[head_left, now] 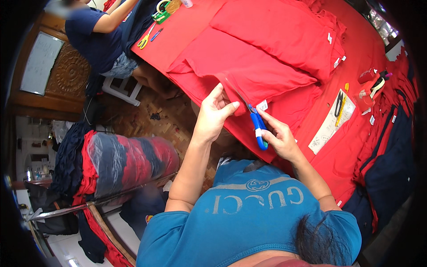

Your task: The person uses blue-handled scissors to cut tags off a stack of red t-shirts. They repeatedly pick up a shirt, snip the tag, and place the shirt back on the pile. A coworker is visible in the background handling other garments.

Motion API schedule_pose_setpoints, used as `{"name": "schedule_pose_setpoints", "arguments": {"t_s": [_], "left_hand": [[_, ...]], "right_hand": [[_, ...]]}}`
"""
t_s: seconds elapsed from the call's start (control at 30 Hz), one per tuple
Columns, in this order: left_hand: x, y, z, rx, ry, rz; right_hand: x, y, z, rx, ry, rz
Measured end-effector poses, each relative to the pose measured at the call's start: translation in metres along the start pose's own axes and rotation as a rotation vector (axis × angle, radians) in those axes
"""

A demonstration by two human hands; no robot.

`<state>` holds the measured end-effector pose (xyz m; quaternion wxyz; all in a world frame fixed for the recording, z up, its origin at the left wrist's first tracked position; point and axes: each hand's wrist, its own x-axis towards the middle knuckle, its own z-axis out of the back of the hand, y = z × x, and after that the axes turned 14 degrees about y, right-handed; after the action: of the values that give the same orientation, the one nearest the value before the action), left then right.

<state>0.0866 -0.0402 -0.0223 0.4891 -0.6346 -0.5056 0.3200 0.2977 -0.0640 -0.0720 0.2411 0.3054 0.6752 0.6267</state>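
In my right hand is a pair of scissors with blue handles. Its thin blades point away from me, up and to the left, against a red garment. The near edge of that garment is gripped by my left hand, thumb on top, with the cloth bunched slightly upward beside the blades. Some of the left fingers are hidden by the cloth. A small white tag shows just past the scissors' pivot.
Red garments lie stacked on the red-covered table. Yellow-handled scissors rest at its left edge; a paper pattern and tape dispenser sit at right. Another person stands far left. Plastic-wrapped cloth bundles are lower left.
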Motion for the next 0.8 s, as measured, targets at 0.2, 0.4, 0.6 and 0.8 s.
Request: {"name": "schedule_pose_setpoints", "arguments": {"t_s": [0.2,0.4,0.6,0.8], "left_hand": [[-0.006,0.003,-0.002,-0.037,-0.02,0.035],[-0.005,0.012,0.014,-0.11,-0.101,-0.021],[-0.014,0.003,0.003,-0.031,-0.06,0.022],[-0.014,0.011,0.009,-0.125,-0.158,-0.015]], "right_hand": [[0.0,0.001,0.003,0.121,0.032,-0.094],[-0.007,0.005,0.0,0.178,0.067,-0.223],[0.001,-0.001,-0.003,-0.108,0.039,-0.008],[-0.002,0.003,0.002,0.113,0.073,-0.212]]}}
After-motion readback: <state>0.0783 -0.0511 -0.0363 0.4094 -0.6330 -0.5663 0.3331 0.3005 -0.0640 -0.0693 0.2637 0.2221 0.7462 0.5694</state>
